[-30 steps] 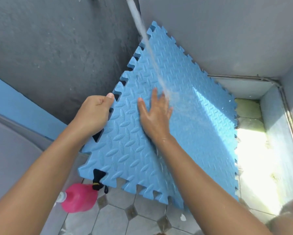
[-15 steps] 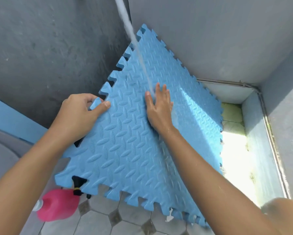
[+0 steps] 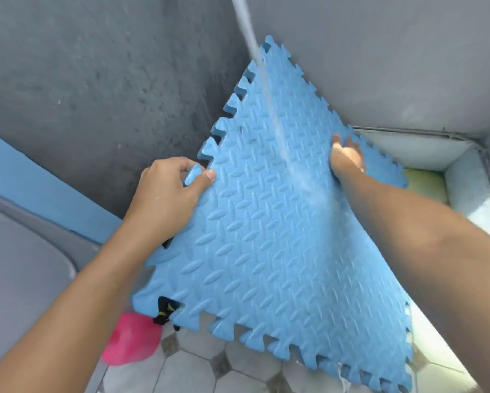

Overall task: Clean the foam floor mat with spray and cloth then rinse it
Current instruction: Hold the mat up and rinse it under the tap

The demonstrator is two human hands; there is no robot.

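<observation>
Head view, near to far. Two bare forearms reach forward from the lower corners. Below them lies a tiled floor [image 3: 187, 370], on which a pink bottle [image 3: 130, 341] lies partly hidden under the lower left corner of the foam mat [image 3: 266, 236]; a black strap [image 3: 164, 310] shows at that corner. The mat, blue with a raised tread pattern and toothed interlocking edges, is held tilted above the floor, one corner pointing up toward the wall corner. The left hand [image 3: 167, 199] grasps its left edge, thumb on the front face and fingers curled round a tooth. The right hand [image 3: 345, 160] rests on the face near the upper right edge; blur and glare hide whether its fingers are flat or curled. A water stream [image 3: 263, 80] falls from above onto the mat between the hands. Behind stands a grey wall [image 3: 96, 80].
</observation>
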